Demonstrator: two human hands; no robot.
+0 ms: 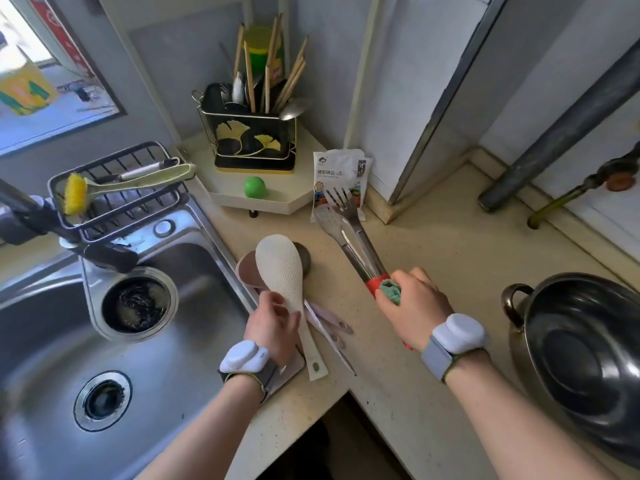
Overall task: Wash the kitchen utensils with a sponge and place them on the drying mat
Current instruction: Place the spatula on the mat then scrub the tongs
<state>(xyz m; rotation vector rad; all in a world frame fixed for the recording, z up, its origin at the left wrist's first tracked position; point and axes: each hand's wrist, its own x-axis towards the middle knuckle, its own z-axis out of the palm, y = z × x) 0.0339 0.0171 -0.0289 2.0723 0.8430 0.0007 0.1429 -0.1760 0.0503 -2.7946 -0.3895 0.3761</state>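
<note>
Two hands are in view, the left hand (273, 322) and the right hand (412, 308), each with one wrist band. One white rice paddle (282, 271) and one pair of metal tongs (349, 233) are present. One sink (194, 306), one dark pot (585, 348), one utensil caddy (254, 140), one wire rack (117, 188), one yellow brush (78, 194), one green ball (255, 187) and one packet (341, 171) appear. The chopsticks in the caddy are too bunched to count.

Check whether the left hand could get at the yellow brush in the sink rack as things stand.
Probably not at once: the left hand grips the white rice paddle. The yellow brush lies exposed on the rack, so the path looks free once that grip is released.
</note>
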